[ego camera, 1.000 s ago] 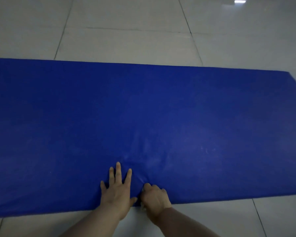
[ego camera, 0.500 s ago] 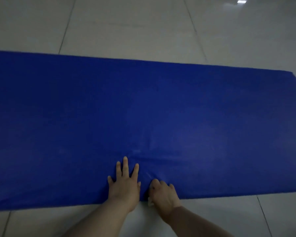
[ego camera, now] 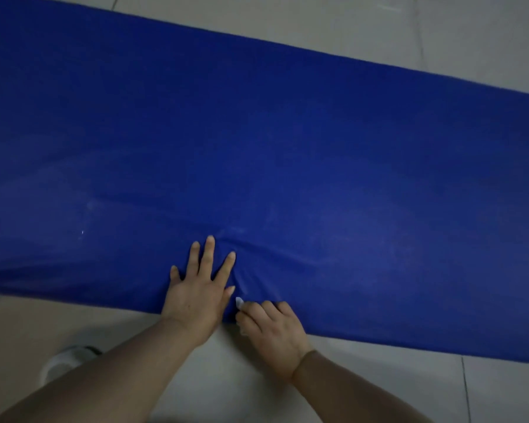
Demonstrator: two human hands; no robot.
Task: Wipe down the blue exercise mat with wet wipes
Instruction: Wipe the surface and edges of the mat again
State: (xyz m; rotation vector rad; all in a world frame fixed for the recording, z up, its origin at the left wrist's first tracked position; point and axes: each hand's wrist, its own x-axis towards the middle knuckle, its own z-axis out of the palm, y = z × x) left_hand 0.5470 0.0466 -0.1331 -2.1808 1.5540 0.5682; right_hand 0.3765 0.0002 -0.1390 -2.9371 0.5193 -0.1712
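The blue exercise mat (ego camera: 287,148) lies flat across the tiled floor, running from the left edge to the right edge of the view. My left hand (ego camera: 197,291) presses flat on the mat's near edge with its fingers spread. Creases fan out in the mat from its fingertips. Right beside it, my right hand (ego camera: 274,332) has its fingers curled around a small white wet wipe (ego camera: 239,301), held against the mat's near edge. Only a corner of the wipe shows beyond the fingers.
Pale floor tiles (ego camera: 379,32) surround the mat on the far and near sides. A white shoe (ego camera: 64,360) shows at the lower left, beside my left forearm.
The view has moved closer and tilted, so the mat fills more of the frame. Both hands stay at the near edge; a corner of the wipe now shows beyond my right fingers.
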